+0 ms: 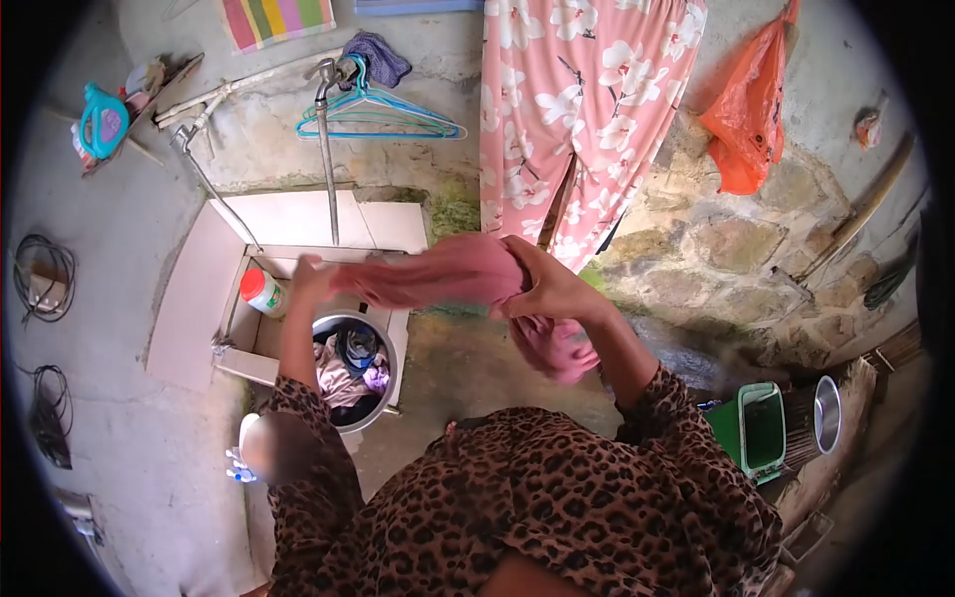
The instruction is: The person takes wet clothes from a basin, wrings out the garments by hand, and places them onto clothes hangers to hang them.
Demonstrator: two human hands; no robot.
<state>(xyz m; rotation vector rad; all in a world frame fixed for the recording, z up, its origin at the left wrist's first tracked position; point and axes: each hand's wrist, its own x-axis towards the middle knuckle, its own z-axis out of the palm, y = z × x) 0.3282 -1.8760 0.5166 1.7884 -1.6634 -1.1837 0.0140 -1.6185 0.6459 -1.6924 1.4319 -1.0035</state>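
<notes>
A pink cloth garment (pixel 438 276) is stretched between my two hands, bunched and partly twisted. My left hand (pixel 314 279), blurred, is closed on its left end. My right hand (pixel 552 284) grips it with the thumb underneath, and a loose end hangs below that hand. Beneath my left arm stands a metal basin (pixel 397 373) holding dark, beige and purple clothes (pixel 343 373). Exactly which garment the pink cloth is, I cannot tell.
Pink floral trousers (pixel 587 99) hang on the wall ahead, left of an orange plastic bag (pixel 748 109). Blue hangers (pixel 378 114) hang by a tap (pixel 325 85). A red-lidded jar (pixel 261 291) stands in the tiled basin area (pixel 184 318). A green bin (pixel 746 433) is at right.
</notes>
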